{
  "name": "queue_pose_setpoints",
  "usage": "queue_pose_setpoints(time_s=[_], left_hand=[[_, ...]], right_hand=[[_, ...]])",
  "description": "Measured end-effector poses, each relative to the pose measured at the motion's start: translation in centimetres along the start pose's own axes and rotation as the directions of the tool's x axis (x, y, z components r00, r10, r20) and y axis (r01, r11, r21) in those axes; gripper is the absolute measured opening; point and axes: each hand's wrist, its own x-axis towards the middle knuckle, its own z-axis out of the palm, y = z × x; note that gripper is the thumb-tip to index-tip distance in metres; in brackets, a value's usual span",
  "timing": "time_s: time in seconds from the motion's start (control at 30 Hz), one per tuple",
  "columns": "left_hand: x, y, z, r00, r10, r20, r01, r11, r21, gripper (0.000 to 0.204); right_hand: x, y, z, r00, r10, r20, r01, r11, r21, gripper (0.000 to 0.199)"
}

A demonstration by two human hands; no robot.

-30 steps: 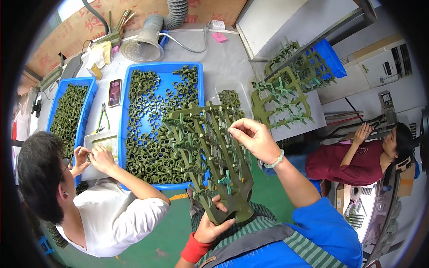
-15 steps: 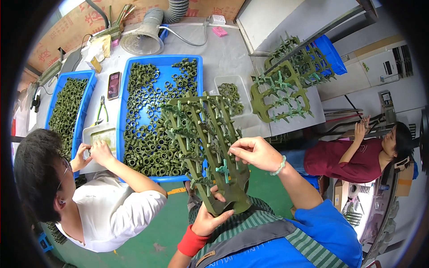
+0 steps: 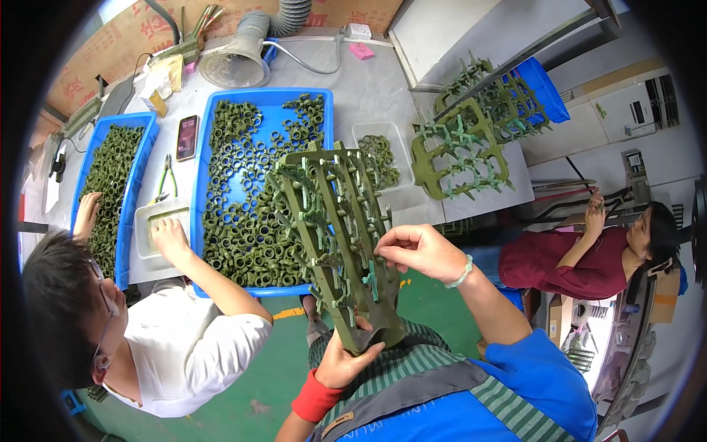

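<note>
While the left hand [image 3: 342, 365] grips the lower end of a green rack [image 3: 339, 228], thumb on one side and fingers wrapped behind, the right hand [image 3: 421, 254] hangs beside the rack's right edge. Its thumb and forefinger are nearly pinched together; whether a small piece sits between them, I cannot tell.

The rack tilts upright in front of the person's apron [image 3: 431, 374], its top overlapping the blue tray [image 3: 272, 118] of dark green rings [image 3: 258, 272] on the counter [image 3: 379, 96]. Small pieces line its bars, among them a paler green one [image 3: 371, 280] near the bottom.

The rack looks stiff and light enough for one hand, though perhaps top-heavy when held so low. The solid end and thick bars seem the safest hold; the small pieces look thin, easily knocked or snagged.
</note>
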Motion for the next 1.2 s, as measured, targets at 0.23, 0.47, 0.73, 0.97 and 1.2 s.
queue_pose_setpoints(time_s=[0.23, 0.47, 0.73, 0.97, 1.2], left_hand=[[0.0, 0.1, -0.1, 0.999, 0.035, -0.003, -0.035, 0.996, 0.084, 0.045], [0.1, 0.7, 0.3, 1.000, -0.012, -0.023, 0.015, 0.991, 0.135, 0.054], [0.5, -0.5, -0.1, 0.993, 0.110, 0.029, -0.114, 0.936, 0.334, 0.039], [0.5, 0.2, 0.5, 0.996, 0.093, 0.002, -0.090, 0.962, 0.257, 0.039], [0.5, 0.5, 0.5, 1.000, 0.010, -0.005, -0.009, 0.977, 0.211, 0.040]], right_hand=[[-0.7, -0.2, -0.6, 0.999, 0.003, 0.040, -0.005, 0.999, 0.052, 0.019], [-1.8, 0.5, -0.8, 0.998, -0.024, -0.064, 0.024, 1.000, -0.010, 0.025], [-1.6, 0.9, 0.6, 0.994, 0.004, -0.113, 0.008, 0.994, 0.107, 0.020], [-1.9, 0.8, 0.4, 0.996, 0.089, -0.025, -0.081, 0.972, 0.220, 0.020], [-2.0, 0.6, 0.4, 0.993, 0.116, -0.023, -0.105, 0.954, 0.281, 0.021]])
